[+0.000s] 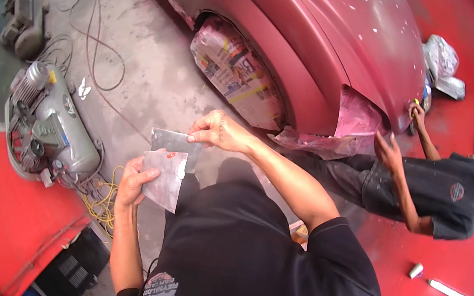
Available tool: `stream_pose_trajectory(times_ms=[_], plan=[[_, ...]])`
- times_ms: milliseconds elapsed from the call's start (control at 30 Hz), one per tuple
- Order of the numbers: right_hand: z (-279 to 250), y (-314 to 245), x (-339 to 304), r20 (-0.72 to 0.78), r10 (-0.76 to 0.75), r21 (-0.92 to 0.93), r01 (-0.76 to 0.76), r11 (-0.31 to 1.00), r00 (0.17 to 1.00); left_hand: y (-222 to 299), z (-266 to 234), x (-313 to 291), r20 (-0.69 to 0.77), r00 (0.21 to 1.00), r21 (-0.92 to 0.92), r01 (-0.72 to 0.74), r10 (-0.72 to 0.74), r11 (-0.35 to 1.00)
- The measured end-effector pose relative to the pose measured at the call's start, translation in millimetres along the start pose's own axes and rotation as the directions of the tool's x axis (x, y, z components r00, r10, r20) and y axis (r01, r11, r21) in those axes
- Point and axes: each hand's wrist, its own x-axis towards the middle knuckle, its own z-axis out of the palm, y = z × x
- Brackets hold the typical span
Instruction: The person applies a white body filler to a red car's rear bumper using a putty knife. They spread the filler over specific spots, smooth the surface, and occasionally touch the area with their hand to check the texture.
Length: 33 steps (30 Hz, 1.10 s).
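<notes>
My left hand (132,181) is closed on a flat, light grey square plate (165,183), thumb on its face. A small red smear and a whitish dab show near the plate's upper right edge. With fingers pinched, my right hand (219,131) grips the top right corner of a second thin plate (173,141), darker grey. That darker plate lies just behind the lighter one and is partly hidden by it; whether they touch I cannot tell. Ahead of my hands is a matte red car body (309,54), its wheel covered with printed paper (239,75).
At the left stands a grey air compressor (71,132), with another compressor (25,24) behind it. A hose (97,38) and a yellow cord (99,207) lie on the floor. On the right, a co-worker (420,194) reaches toward the car's front, beside pink-stained masking (361,117).
</notes>
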Motion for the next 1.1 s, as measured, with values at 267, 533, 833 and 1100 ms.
stream_pose_trajectory(times_ms=[267, 533, 833, 1100], plan=[[-7.5, 0.7, 0.7, -0.150, 0.147, 0.125, -0.128, 0.984, 0.978, 42.0, -28.7, 55.9, 0.158, 0.980, 0.035, 0.116, -0.121, 0.993], [-49.1, 63.5, 36.8, -0.254, 0.178, 0.535, -0.015, 0.845, 0.951, 132.7, -45.0, 111.3, 0.037, 0.999, 0.051, 0.004, -0.006, 0.999], [-35.4, 225.8, 62.0, -0.554, 0.369, -0.397, -0.627, 0.671, 0.746, 155.5, -55.7, 154.7, -0.066, 0.995, -0.060, -0.077, 0.074, 0.995], [-44.0, 261.6, 62.8, -0.535, 0.579, -0.149, -0.743, 0.652, 0.615, 169.8, -72.4, 215.5, 0.064, 0.995, -0.151, 0.085, -0.076, 0.985]])
